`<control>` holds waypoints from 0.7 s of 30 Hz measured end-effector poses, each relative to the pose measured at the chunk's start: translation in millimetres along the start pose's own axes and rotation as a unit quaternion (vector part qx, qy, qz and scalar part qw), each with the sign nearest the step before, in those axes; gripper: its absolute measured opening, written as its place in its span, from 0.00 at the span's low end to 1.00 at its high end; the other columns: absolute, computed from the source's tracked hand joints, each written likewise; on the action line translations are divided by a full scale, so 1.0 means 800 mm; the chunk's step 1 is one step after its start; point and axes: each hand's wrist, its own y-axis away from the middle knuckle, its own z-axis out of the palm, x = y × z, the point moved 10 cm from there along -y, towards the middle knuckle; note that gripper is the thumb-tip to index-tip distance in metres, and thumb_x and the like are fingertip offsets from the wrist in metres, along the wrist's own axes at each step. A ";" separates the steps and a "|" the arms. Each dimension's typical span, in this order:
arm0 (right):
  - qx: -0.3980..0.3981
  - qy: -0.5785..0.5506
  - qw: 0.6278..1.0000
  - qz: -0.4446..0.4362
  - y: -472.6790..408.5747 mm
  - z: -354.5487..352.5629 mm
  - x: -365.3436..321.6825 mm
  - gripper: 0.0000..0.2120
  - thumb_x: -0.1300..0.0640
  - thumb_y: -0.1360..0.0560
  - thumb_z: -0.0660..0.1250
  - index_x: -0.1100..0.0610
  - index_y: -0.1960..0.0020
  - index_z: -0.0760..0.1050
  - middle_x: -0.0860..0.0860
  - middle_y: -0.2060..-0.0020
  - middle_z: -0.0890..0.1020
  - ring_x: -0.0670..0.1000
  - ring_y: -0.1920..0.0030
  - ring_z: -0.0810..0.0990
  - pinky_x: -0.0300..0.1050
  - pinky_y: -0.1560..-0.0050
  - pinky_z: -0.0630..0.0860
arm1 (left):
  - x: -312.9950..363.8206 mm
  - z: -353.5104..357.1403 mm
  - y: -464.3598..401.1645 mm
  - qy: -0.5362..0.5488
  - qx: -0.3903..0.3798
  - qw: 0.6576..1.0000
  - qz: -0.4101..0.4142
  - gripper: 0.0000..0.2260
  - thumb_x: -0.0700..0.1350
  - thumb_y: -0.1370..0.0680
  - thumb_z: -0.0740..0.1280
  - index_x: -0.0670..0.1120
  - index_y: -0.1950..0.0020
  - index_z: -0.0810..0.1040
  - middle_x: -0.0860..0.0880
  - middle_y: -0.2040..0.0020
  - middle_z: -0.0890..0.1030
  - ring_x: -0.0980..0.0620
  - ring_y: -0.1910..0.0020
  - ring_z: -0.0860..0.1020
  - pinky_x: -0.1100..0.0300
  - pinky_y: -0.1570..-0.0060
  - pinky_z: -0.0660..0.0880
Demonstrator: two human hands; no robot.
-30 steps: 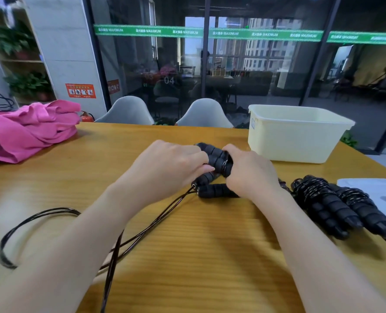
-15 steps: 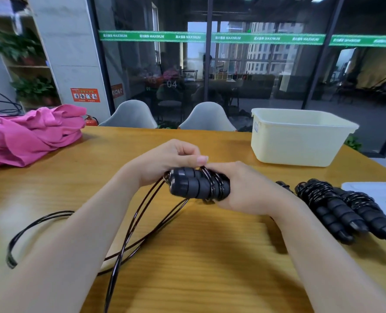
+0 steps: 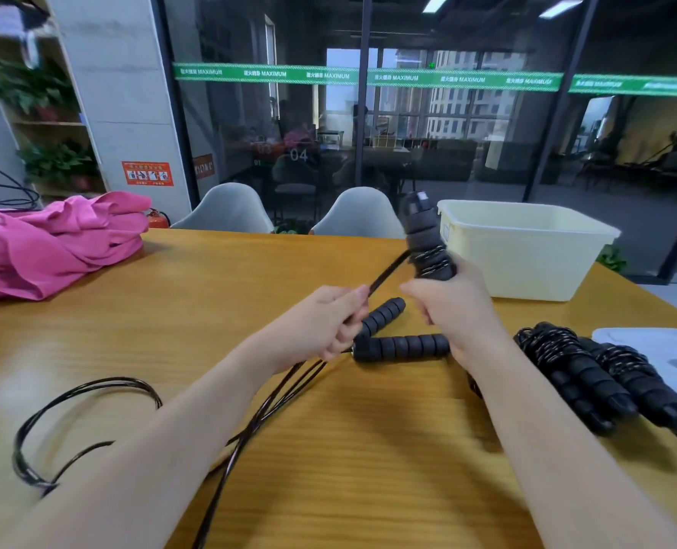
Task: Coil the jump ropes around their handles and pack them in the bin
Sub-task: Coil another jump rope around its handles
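Right hand (image 3: pixel 453 311) grips a pair of black handles (image 3: pixel 424 239) upright above the table (image 3: pixel 328 449), fingers curled round the lower part; a few turns of rope are wound on them just above the fist. Top of the handles overlaps the bin's left corner in view; touching or not, can't tell.

Left hand (image 3: pixel 325 324) pinches the rope (image 3: pixel 386 273) between thumb and fingers; the rope runs taut up and right from it to the wound handles. Below the left hand more rope strands (image 3: pixel 257 422) trail down-left across the table and off the bottom edge, with a loose loop (image 3: pixel 83 394) lying flat far left.

Between the two hands, two more handles (image 3: pixel 400 346) lie on the table in a V, ends meeting near the left hand, partly hidden by both hands.

Bin (image 3: pixel 527 267), cream plastic, sits on the table behind the right hand, open; inside not visible from here. Coiled ropes (image 3: pixel 590 374), two black bundles, lie on the table right of the right forearm, side by side and touching. A white lid (image 3: pixel 657 346) lies just behind them at the right edge, partly covered by the bundles.

Pink cloth (image 3: pixel 51 243) heaped at the table's far left. Two grey chairs (image 3: pixel 225 210) behind the far edge, glass wall beyond.
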 end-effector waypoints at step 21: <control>-0.177 0.513 0.819 -0.186 0.025 0.084 -0.014 0.24 0.56 0.23 0.67 0.39 0.30 0.68 0.45 0.65 0.72 0.56 0.59 0.76 0.50 0.65 0.65 | 0.086 -0.058 0.040 -0.339 0.189 0.887 0.250 0.14 0.54 0.17 0.65 0.51 0.59 0.80 0.52 0.67 0.78 0.51 0.65 0.75 0.52 0.63 0.74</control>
